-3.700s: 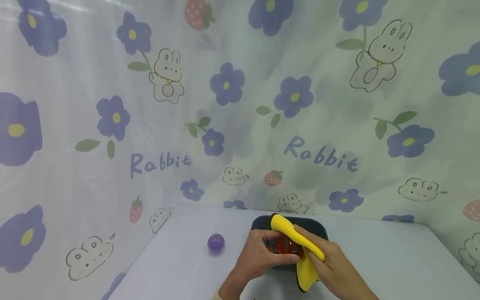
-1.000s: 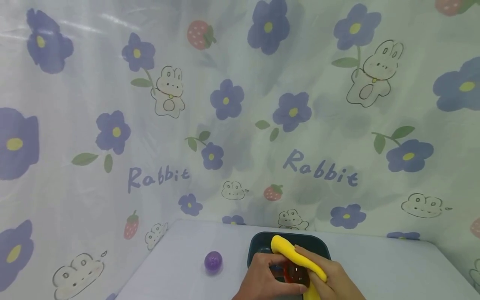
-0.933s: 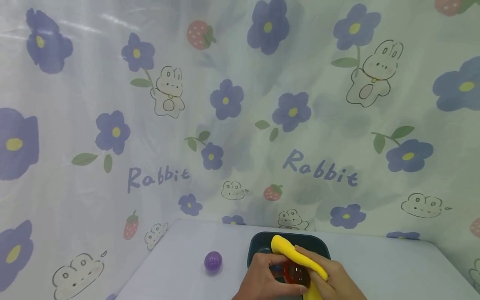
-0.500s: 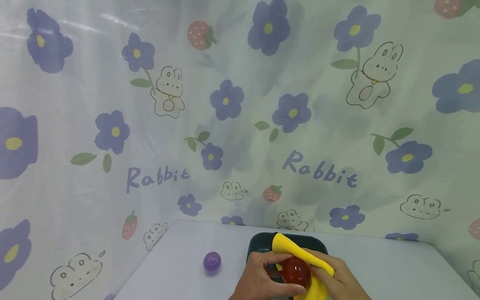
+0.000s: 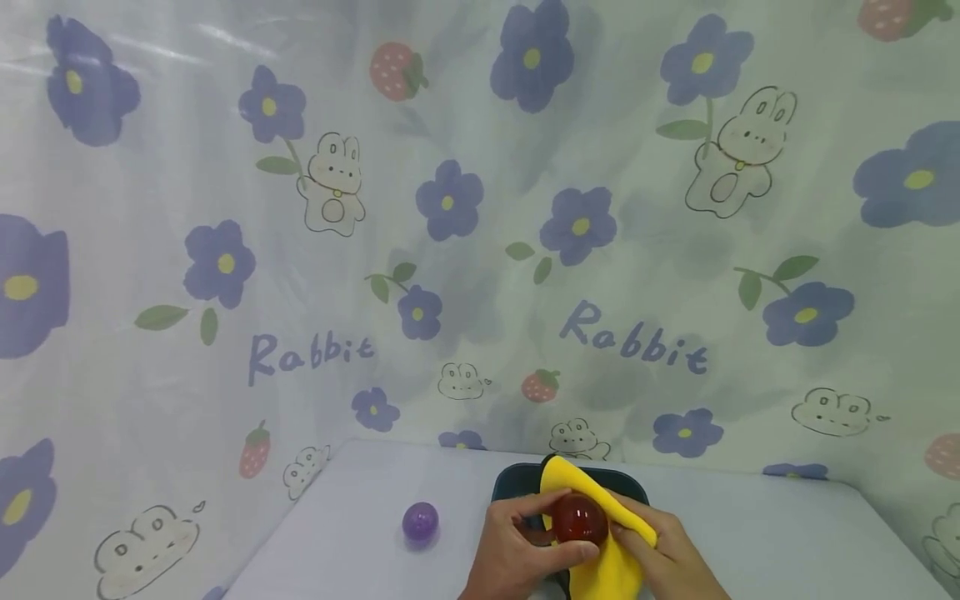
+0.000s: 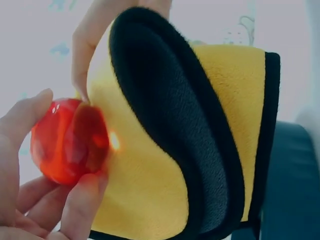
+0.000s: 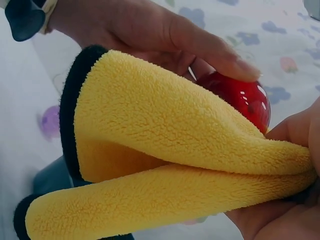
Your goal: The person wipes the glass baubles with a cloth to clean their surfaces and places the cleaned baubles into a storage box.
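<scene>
A glossy, see-through red ball [image 5: 580, 521] is gripped between the thumb and fingers of my left hand [image 5: 512, 537], above the dark teal bin. My right hand [image 5: 666, 554] pinches a folded yellow cloth [image 5: 609, 573] with black edging and a dark grey back. In the left wrist view the cloth [image 6: 135, 185] lies right against the side of the ball [image 6: 67, 142]. From the right wrist, the left thumb rests on top of the ball [image 7: 240, 100], and folds of the cloth [image 7: 160, 110] hide its lower part.
The dark teal bin [image 5: 517, 482] stands on the white table [image 5: 720, 508] behind and below my hands, its inside mostly covered by hands and cloth. To its left a purple ball [image 5: 421, 523] sits on the table. A flowered rabbit-print curtain [image 5: 480, 275] hangs behind and at the left.
Both hands have risen slightly with the red ball and cloth. The ball, earlier partly under the cloth, now shows its round front. More of the cloth hangs below it. The purple ball stays on the table.
</scene>
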`<move>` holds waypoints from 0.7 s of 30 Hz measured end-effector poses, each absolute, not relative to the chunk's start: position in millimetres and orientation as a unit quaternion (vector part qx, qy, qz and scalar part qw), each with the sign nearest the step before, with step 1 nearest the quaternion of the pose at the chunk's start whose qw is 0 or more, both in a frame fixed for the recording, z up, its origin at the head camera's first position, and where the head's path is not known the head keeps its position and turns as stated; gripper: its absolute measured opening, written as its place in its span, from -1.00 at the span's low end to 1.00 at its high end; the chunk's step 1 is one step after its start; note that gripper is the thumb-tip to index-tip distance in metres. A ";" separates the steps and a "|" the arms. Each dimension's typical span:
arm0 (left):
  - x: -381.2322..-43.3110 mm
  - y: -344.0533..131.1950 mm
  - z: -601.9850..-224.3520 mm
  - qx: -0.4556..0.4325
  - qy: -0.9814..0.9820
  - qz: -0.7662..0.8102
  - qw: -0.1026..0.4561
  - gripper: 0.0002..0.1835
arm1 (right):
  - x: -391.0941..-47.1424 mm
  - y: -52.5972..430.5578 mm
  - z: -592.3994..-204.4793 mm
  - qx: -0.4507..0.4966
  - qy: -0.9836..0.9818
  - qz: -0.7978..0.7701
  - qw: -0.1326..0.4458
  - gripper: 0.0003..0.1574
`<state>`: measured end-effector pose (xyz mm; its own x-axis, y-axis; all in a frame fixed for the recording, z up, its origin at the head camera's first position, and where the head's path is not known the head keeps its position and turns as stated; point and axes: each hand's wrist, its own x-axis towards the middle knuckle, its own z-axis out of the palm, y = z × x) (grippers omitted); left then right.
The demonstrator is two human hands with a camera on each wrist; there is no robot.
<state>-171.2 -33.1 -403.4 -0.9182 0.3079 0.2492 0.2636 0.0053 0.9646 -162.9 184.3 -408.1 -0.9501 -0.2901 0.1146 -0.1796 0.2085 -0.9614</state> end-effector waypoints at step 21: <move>-181.9 -36.5 -404.5 0.159 0.746 0.647 -0.009 -0.46 | -147.5 175.9 -399.2 -0.182 0.828 -0.529 -0.036 -0.35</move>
<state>-181.9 -36.5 -404.5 -0.9494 0.2246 0.2196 0.2491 0.1121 0.9620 -147.5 175.9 -399.2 -0.9312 -0.2634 0.2519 -0.3392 0.3732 -0.8635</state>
